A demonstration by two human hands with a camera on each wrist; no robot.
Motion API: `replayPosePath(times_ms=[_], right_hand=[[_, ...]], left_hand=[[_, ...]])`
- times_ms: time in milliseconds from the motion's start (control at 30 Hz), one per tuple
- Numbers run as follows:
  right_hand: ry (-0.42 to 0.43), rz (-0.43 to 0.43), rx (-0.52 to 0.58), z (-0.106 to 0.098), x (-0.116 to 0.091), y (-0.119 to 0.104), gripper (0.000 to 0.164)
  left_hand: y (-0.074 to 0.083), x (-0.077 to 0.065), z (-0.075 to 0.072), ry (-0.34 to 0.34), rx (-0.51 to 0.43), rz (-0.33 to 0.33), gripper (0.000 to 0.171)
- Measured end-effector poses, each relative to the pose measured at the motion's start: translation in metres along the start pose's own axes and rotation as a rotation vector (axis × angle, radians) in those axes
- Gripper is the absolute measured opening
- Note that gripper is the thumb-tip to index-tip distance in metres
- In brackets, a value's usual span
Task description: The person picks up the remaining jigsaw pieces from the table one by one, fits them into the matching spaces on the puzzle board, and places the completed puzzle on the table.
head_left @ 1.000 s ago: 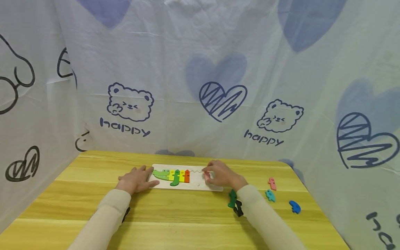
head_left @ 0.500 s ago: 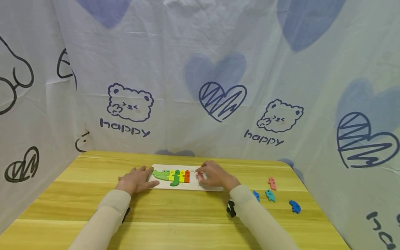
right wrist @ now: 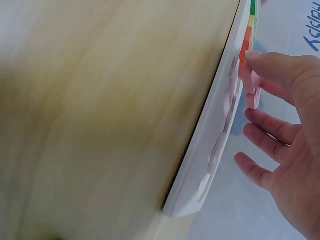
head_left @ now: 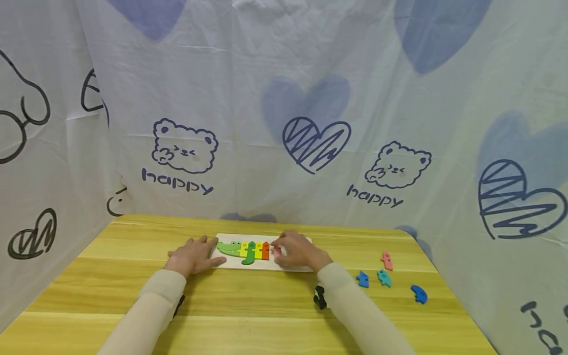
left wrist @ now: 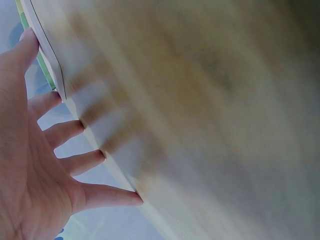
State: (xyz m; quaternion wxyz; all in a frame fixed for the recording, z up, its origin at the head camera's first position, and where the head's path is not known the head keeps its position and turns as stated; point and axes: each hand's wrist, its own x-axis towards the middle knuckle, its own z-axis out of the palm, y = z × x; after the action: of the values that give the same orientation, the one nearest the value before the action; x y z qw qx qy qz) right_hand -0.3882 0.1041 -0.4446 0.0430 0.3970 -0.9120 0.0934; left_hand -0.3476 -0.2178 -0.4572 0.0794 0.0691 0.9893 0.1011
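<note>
A white puzzle board (head_left: pixel 235 264) lies near the back of the table, with a crocodile's green head (head_left: pixel 228 248) and several yellow, green and orange pieces fitted at its left. My left hand (head_left: pixel 194 255) spreads its fingers at the board's left end; in the left wrist view its thumb (left wrist: pixel 27 45) touches the edge. My right hand (head_left: pixel 299 250) pinches a pink puzzle piece (right wrist: pixel 250 82) between thumb and forefinger, over the board just right of the orange piece (head_left: pixel 265 251). Its other fingers (right wrist: pixel 255 167) are held apart from the piece.
Right of my right sleeve (head_left: pixel 355 305) lie a blue piece (head_left: pixel 363 279), a teal piece (head_left: pixel 384 278), another pink piece (head_left: pixel 387 261) and a dark blue curved piece (head_left: pixel 419 294). A printed cloth (head_left: pixel 248 98) hangs behind the wooden table (head_left: pixel 248 310).
My right hand has slid left along the board with the pink piece, up to the orange one. Its sleeve now hides a dark green piece and uncovers a blue one. The left hand stays still.
</note>
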Motion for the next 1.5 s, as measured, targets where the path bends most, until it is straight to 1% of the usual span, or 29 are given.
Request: replayPosePath(times_ms=[133, 367, 567, 800, 1133, 1500], right_hand=[[-0.005, 0.014, -0.008, 0.002, 0.002, -0.002, 0.037], [-0.042, 0.091, -0.019, 0.005, 0.005, -0.006, 0.039], [-0.040, 0.094, -0.023, 0.007, 0.008, -0.009, 0.039], [-0.057, 0.114, -0.018, 0.008, 0.009, -0.009, 0.040], [-0.073, 0.110, -0.028, 0.011, 0.011, -0.008, 0.039], [-0.085, 0.158, -0.019, 0.012, 0.011, -0.011, 0.042]], left_hand=[[0.000, 0.000, 0.000, 0.004, 0.002, 0.001, 0.088], [0.000, 0.000, 0.000, 0.004, 0.001, 0.005, 0.090], [0.000, 0.001, 0.001, 0.005, 0.004, 0.004, 0.090], [0.000, 0.001, 0.001, 0.004, 0.009, 0.003, 0.088], [0.002, -0.004, -0.003, 0.006, 0.003, 0.008, 0.086], [0.002, -0.003, -0.003, 0.006, 0.007, 0.009, 0.087]])
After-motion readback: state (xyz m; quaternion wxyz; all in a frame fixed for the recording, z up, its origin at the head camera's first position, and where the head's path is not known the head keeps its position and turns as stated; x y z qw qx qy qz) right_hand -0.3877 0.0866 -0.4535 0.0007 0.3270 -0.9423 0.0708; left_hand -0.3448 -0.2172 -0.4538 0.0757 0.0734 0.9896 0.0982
